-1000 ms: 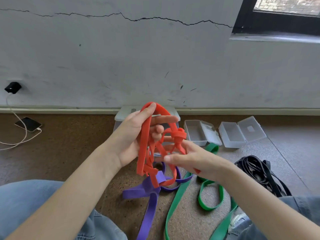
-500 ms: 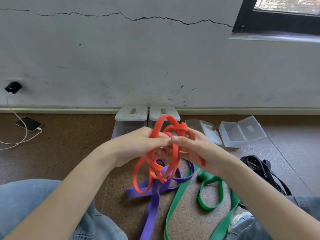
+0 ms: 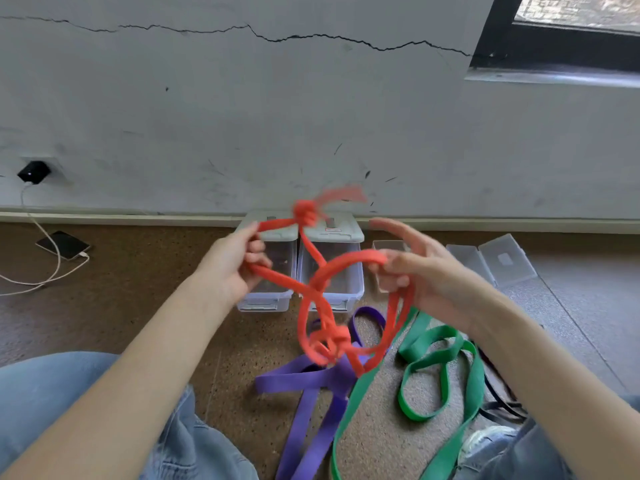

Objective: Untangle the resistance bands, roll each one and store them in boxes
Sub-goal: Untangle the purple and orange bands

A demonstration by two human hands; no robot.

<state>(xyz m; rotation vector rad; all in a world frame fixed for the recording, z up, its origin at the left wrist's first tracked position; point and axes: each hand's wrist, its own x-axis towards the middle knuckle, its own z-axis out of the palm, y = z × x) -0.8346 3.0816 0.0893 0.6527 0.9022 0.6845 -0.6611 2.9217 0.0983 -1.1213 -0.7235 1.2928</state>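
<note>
Knotted red band [image 3: 313,289] gripped by left hand [image 3: 230,268] and pinched by right hand [image 3: 420,277]; purple band [image 3: 304,379] and green band [image 3: 436,344] near on floor [image 3: 138,289].

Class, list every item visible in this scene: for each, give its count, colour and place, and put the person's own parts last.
orange band: 1, orange, knotted, held up between both hands
purple band: 1, purple, on the floor below the orange one
green band: 1, green, on the floor at right
black bands: count unclear, black, floor at far right
lidded boxes: 2, clear with pale lids, by the wall
open boxes: 2, clear, right of those
phone: 1, dark, floor at left
charger: 1, black, in wall socket
left hand: gripping the orange band
right hand: gripping the orange band
</note>
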